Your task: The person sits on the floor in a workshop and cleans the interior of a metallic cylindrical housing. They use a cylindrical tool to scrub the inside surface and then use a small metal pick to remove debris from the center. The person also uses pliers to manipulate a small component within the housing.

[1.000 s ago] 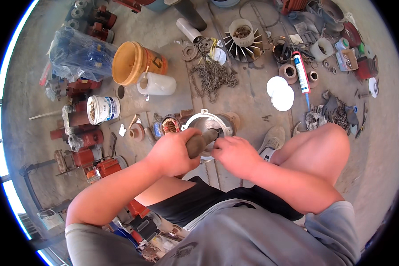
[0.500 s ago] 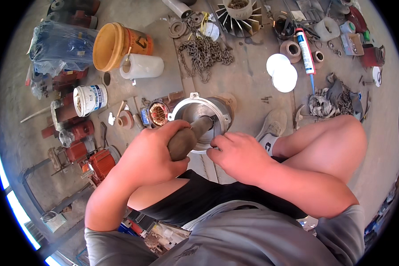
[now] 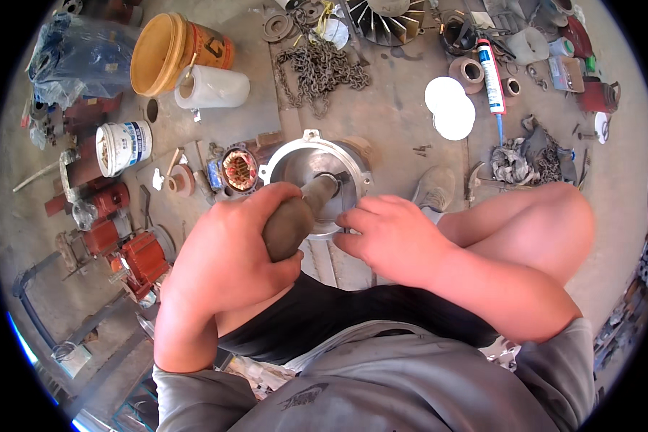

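A round metal housing (image 3: 272, 165), bright at the rim and with bolt lugs, stands open-side up in front of me. My left hand (image 3: 223, 248) is closed around the thick near end of a brown, round metal bar (image 3: 289, 229). That bar slants away from me, its far end at the hub in the housing's middle. At the right side of the housing, my right hand (image 3: 392, 234) pinches the near end of a thin dark flat bar (image 3: 344, 193), which reaches in to the hub. My fingers hide its lower end, so its exact kind does not show.
Left of the housing lies a motor stator (image 3: 239, 171) with copper windings. Beyond are a chain (image 3: 324, 75), a yellow bucket (image 3: 155, 57) and a white roll (image 3: 216, 88). To the right are white discs (image 3: 453, 119), a sealant tube (image 3: 491, 75), a hammer (image 3: 473, 180) and rags (image 3: 515, 165).
The view has shifted, so the floor objects sit slightly higher and further left. Both hands keep their hold, the left on the thick bar, the right at the thin flat bar.
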The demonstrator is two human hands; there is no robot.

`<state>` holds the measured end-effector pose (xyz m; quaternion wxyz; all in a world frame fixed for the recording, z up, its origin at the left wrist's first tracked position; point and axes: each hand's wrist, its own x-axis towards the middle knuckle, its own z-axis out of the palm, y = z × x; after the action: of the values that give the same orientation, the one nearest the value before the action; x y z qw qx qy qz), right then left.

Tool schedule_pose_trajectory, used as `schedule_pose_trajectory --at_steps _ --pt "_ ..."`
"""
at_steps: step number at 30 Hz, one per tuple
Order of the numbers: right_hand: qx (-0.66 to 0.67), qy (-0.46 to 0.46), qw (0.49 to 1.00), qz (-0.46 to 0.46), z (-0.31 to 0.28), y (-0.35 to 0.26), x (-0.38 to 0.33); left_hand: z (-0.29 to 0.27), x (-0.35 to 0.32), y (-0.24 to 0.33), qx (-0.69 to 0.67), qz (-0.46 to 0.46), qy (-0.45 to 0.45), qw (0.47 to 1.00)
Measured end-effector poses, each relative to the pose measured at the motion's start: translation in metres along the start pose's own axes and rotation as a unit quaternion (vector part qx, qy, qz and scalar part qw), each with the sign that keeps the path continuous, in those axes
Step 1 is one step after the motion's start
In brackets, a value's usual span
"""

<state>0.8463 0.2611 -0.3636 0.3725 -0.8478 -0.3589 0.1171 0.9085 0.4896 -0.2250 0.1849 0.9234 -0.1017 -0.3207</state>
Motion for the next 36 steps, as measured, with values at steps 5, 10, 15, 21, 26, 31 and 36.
schedule_pose_trajectory --at_steps 5,10,15,21,26,31,36 --pt "-0.022 0.012 0.996 -0.086 0.0 0.01 0.005 0.006 -0.008 -0.007 -0.014 0.007 0.024 1.0" --pt "-0.034 0.056 0.992 -0.107 -0.006 0.009 0.006 0.005 -0.009 -0.009 -0.018 0.005 0.015 1.0" --pt "0.137 0.231 0.962 0.047 -0.01 0.018 0.02 0.009 -0.005 -0.011 -0.024 0.016 0.022 0.999" --pt "0.203 0.264 0.934 0.129 -0.021 0.028 0.03 0.008 -0.008 -0.007 -0.022 0.052 0.035 0.998" --pt "0.165 0.25 0.95 0.089 -0.016 0.026 0.032 0.01 -0.007 -0.004 0.009 0.056 0.024 0.998" --pt "0.122 0.221 0.964 0.089 -0.017 0.027 0.044 0.003 0.0 0.0 0.023 0.04 -0.005 0.999" --pt "0.122 0.213 0.965 0.093 -0.016 0.027 0.053 0.003 -0.003 0.004 0.01 0.035 -0.003 0.999"
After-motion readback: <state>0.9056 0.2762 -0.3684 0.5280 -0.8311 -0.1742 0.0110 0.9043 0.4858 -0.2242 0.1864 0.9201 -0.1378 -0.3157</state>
